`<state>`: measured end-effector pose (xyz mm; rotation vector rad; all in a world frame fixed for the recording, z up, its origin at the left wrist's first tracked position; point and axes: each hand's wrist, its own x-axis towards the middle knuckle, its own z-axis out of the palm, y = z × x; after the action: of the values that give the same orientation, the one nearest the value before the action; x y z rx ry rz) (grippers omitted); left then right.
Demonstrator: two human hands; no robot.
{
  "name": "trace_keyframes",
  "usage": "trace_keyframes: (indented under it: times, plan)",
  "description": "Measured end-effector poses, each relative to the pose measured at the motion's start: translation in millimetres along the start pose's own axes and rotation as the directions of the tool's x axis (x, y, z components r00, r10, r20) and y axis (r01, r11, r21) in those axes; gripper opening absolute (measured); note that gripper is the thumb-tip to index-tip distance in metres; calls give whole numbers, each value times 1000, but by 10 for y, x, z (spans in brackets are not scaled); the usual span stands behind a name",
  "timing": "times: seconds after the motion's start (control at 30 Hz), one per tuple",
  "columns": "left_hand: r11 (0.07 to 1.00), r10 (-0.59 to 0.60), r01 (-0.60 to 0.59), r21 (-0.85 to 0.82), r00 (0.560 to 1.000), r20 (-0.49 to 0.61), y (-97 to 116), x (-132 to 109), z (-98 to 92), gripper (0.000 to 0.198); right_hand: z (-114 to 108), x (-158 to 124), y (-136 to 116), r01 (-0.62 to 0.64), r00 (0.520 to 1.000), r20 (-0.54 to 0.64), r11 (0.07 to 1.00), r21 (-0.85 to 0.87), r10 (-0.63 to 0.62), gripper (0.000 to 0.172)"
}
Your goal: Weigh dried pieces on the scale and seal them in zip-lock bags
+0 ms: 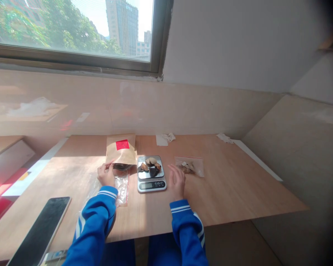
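Note:
My left hand (106, 174) grips the lower left corner of a kraft paper pouch (121, 150) with a red label. Dark pieces show at the pouch's lower edge, and a clear plastic bag (122, 189) lies under it beside my wrist. A digital kitchen scale (151, 183) stands between my hands, holding several tan and dark dried pieces (150, 166) on its steel pan. My right hand (177, 181) rests on the table with its fingers apart, holding nothing, next to the scale. Just beyond it lies a clear bag of small brown pieces (189, 166).
A smartphone (40, 231) lies face up at the table's near left. Crumpled white tissues (165, 138) sit along the back edge, with another (225, 138) to the right. The light wooden table (233, 184) ends at a wall behind and drops off at the right.

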<state>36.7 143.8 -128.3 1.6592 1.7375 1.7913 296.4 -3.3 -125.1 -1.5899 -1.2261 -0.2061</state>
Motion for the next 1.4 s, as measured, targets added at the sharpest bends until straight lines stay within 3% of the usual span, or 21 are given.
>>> trace_keyframes:
  times: [0.1,0.17,0.27,0.4,0.7,0.87,0.97,1.1,1.2,1.3,1.4]
  plan:
    - [1000,3,-3,-3,1000,-1,1,-1,-2,20,-177,-146,128,-85,983,-167,994,-68,73,31]
    - [1000,1,-1,-6,1000,-3,3,-2,-3,20,-302,-238,193,-146,969,-217,984,-105,120,32]
    - [1000,6,-6,-21,1000,-8,5,-4,-5,19,-420,-310,237,-189,959,-238,972,-140,152,33]
    - [1000,0,0,-21,1000,-4,8,-7,-7,20,-386,-296,239,-191,963,-220,969,-157,155,28]
    - [999,-6,6,-36,1000,8,-8,-11,-4,18,-225,-292,196,-3,998,60,945,-327,24,37]
    - [1000,-4,4,-30,1000,17,-29,-7,5,18,-25,-106,-81,227,937,327,920,-318,-119,48]
    - [1000,8,-7,-29,1000,21,-32,-8,2,19,90,53,-158,262,920,366,914,-311,-139,42]
    - [999,17,-16,-30,1000,21,-34,-8,6,19,49,75,-5,52,985,169,919,-391,16,33]
    - [1000,12,-12,-21,1000,14,-31,-4,15,19,-81,-71,241,-88,994,23,913,-399,106,33]
    - [1000,3,-2,-8,1000,24,-16,0,18,20,-172,-237,466,-101,993,36,952,-288,116,37]
    - [1000,1,-1,-8,1000,31,0,0,11,20,-169,-304,536,-138,987,65,980,-142,148,37]
